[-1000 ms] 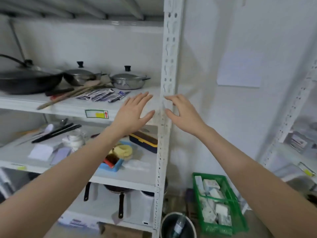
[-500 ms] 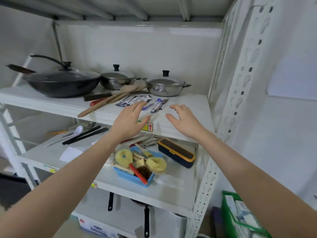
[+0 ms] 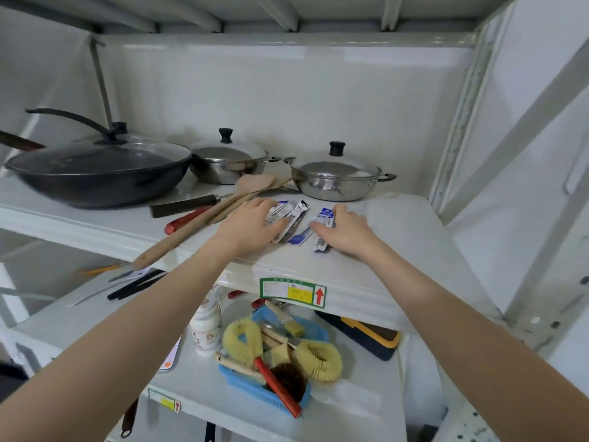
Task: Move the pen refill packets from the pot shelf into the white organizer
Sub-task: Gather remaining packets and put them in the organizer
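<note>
Fingers of the left hand (image 3: 255, 223) curled over the grey pen refill packets (image 3: 288, 215); the right hand (image 3: 345, 229) pinched the blue packets (image 3: 323, 220). All lay on the pot shelf (image 3: 398, 247), probably being gathered together for one lift.

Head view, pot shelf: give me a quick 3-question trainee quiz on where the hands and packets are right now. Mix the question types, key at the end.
1. True or false: both hands are on the pot shelf among the pen refill packets.
2. Multiple choice: what stands directly behind the packets, nearest the right hand? A) black wok B) lidded steel pot C) blue basket
3. Fill in: the left hand lies between the packets and the ____ spatula.

Key
1. True: the left hand lies on the grey packets and the right hand touches the blue ones.
2. B, the lidded steel pot.
3. wooden; the wooden spatula lies diagonally left of that hand.
</note>
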